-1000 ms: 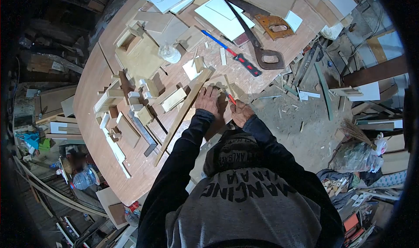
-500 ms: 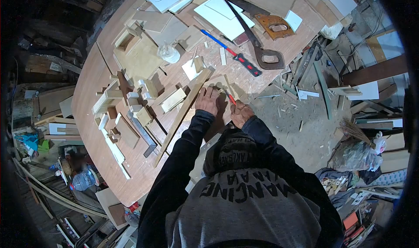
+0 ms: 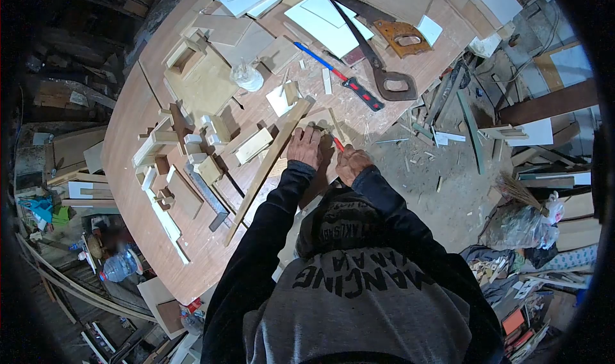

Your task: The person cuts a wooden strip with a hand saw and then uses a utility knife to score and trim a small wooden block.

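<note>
My left hand [image 3: 305, 146] lies palm down, fingers apart, on a thin board [image 3: 318, 118] at the table's edge, just right of a long wooden strip [image 3: 272, 162]. In my right hand [image 3: 352, 165] is a slim red tool [image 3: 338, 144], its tip angled up and left toward the board. Part of the board is hidden beneath my hands and head. A narrow wood stick [image 3: 337, 125] lies by the tool tip.
Beyond my hands are a blue-and-red tool [image 3: 362, 93], a handsaw [image 3: 394, 85] and a wooden-handled saw [image 3: 402, 38]. A plastic cup [image 3: 246, 77] and wood blocks [image 3: 254, 147] are on the left. Scraps cover the floor at right.
The red tool and my right hand have shifted slightly left. My left hand stays nearly in place on the board.
</note>
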Tool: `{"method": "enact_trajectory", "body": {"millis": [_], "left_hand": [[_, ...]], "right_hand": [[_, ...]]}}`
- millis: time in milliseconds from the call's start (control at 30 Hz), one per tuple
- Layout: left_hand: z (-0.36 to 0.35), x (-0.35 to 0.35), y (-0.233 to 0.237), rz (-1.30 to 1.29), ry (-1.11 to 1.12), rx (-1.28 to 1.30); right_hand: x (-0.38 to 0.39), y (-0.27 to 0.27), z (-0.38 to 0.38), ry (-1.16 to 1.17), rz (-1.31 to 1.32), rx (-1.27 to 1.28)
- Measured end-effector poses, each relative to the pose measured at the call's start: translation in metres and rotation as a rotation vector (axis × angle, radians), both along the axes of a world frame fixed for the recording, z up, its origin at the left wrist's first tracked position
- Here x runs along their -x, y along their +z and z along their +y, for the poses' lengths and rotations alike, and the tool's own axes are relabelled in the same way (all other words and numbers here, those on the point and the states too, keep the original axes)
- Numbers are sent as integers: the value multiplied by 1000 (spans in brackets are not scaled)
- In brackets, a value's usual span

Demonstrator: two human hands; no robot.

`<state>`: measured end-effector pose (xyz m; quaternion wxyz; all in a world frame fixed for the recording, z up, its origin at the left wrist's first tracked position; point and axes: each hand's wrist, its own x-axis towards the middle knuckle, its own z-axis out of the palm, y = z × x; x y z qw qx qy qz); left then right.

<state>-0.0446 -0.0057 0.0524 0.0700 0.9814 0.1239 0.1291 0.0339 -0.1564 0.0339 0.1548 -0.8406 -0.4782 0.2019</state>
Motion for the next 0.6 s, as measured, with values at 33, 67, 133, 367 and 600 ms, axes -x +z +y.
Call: {"method": "enact_trajectory", "body": {"millis": [33, 67, 133, 367, 600], "left_hand": [[0, 0, 0, -1, 2, 1], [1, 1, -2, -6, -1, 25], [3, 2, -9, -11, -4, 52], [10, 1, -26, -56, -47, 55], [12, -6, -20, 114, 78, 102]], "right_hand": [[-3, 12, 4, 93, -62, 118], [-5, 26, 8, 188, -124, 237], [-8, 61, 15, 282, -184, 359], [4, -44, 28, -118, 28, 298], [-14, 67, -6, -807, 1353, -195]]}}
